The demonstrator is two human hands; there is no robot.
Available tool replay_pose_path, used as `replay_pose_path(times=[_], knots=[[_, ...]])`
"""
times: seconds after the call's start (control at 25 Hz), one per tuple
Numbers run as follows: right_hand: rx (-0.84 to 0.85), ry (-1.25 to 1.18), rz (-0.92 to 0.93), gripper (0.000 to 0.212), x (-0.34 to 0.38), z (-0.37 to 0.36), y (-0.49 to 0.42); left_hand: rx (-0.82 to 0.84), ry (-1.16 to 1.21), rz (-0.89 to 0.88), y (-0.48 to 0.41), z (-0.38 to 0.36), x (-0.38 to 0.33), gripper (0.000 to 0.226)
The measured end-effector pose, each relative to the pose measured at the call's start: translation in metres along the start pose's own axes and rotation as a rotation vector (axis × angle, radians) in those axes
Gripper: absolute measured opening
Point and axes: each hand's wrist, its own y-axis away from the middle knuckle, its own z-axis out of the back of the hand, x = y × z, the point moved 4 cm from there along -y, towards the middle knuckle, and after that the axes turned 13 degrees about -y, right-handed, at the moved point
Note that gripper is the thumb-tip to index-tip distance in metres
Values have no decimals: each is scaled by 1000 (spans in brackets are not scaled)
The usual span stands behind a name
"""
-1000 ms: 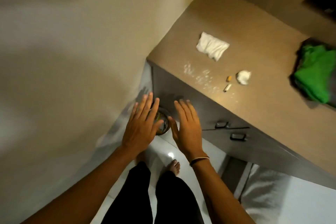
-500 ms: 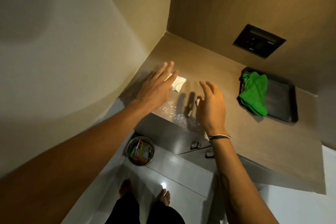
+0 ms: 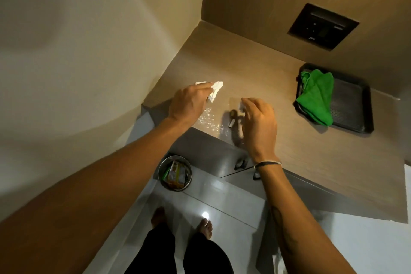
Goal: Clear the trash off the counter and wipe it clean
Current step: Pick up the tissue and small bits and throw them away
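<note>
The table (image 3: 255,69) lay bare from the back corner to the black tray (image 3: 360,115), leaving open room behind both hands. The tray with its green cloth (image 3: 317,98) blocked the right side. Walls closed the left and rear. Near the front edge, white crumbs (image 3: 209,121) and a small butt (image 3: 231,123) sat between the left hand (image 3: 189,104) and right hand (image 3: 259,122).
</note>
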Motion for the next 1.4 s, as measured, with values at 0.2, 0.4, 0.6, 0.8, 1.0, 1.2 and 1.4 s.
replay_pose_path(times=[0.2, 0.4, 0.6, 0.8, 1.0, 1.2, 1.4], knots=[[68, -312, 183, 33, 72, -41, 93, -297, 134, 354, 134, 33, 20, 23], [490, -346, -115, 28, 32, -163, 206, 81, 119, 627, 320, -56, 57, 25], [706, -230, -359, 21, -50, -283, 256, 561, 72, 697, 392, -199, 76, 11], [690, -133, -330, 15, -130, -429, 250, 755, 162, 589, 372, -351, 87, 37], [736, -155, -441, 33, -148, -475, 254, 1037, 92, 354, 391, -401, 101, 69], [801, -120, -379, 58, -107, -379, 273, 838, 145, 361, 408, -310, 75, 72], [663, 20, -74, 75, -35, -240, 235, 668, 4, 236, 345, -170, 34, 73]])
